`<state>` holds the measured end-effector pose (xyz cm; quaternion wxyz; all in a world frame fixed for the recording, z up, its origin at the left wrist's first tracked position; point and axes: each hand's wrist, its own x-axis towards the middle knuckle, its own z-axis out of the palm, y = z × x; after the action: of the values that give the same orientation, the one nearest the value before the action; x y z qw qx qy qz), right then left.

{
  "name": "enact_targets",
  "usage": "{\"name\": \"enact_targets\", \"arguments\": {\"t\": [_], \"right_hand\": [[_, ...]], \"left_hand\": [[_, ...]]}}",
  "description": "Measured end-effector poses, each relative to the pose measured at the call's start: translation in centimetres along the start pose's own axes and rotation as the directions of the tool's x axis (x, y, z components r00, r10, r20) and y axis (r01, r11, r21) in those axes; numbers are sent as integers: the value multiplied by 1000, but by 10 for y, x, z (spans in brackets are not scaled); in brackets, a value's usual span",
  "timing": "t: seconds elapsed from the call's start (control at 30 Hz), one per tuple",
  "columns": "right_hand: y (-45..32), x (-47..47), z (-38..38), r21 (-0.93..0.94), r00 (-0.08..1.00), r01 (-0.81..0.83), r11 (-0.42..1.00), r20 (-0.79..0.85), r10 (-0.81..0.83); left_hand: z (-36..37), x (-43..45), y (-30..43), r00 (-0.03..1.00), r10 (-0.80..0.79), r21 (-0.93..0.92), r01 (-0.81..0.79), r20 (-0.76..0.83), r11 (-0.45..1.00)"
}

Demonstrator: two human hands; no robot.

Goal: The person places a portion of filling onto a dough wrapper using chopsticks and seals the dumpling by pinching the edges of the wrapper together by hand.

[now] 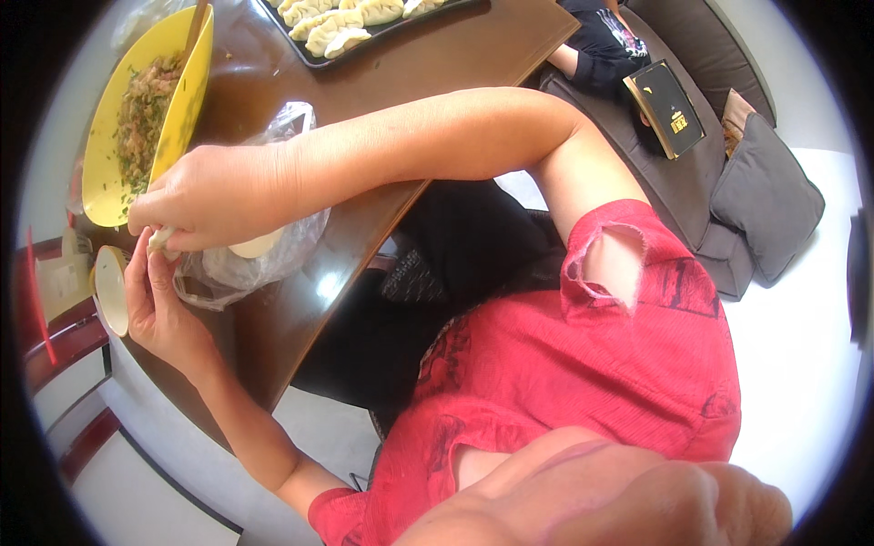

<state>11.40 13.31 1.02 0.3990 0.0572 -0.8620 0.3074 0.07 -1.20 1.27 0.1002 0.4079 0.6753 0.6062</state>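
At the table's left end, my two hands meet around a small dumpling [161, 240] of pale dough, partly covered by the fingers. My right hand [222, 194] reaches across from above and pinches its edge. From below, my left hand [164, 317] holds it up between thumb and fingers. Just beyond my right hand stands a yellow bowl [102, 164] of minced filling [147, 116] with chopped greens. Under my right wrist lies a clear plastic bag [293, 235], with pale round dough [258, 244] partly visible in it.
A black tray [324, 63] carries several folded dumplings [341, 27] on the brown table [444, 51]. A chopstick-like wooden utensil [196, 27] leans in the yellow bowl. Beside my left hand stands a small bowl [113, 290]. Another person [601, 48] sits on the grey sofa [683, 61] near a black book [666, 109].
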Motion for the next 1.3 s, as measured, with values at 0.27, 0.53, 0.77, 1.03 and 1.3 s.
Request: {"name": "enact_targets", "arguments": {"t": [0.27,0.53,0.77,1.03,1.3], "right_hand": [[0,-3,-2,-102,998,64,993,-3,-65],[-2,-4,-6,-63,995,27,998,94,-21],[-7,-5,-11,-16,981,-81,997,176,82],[-6,-1,-15,-84,981,-59,995,178,73],[-1,0,-12,-113,999,53,992,16,-51]], "left_hand": [[-6,0,-7,976,206,268,-217,70,939],[-5,-2,-10,964,244,384,-266,107,884],[-10,1,-17,938,319,425,-346,136,836],[8,-7,0,984,162,222,-143,-70,964],[-7,0,-12,997,66,35,-65,-40,997]]}}
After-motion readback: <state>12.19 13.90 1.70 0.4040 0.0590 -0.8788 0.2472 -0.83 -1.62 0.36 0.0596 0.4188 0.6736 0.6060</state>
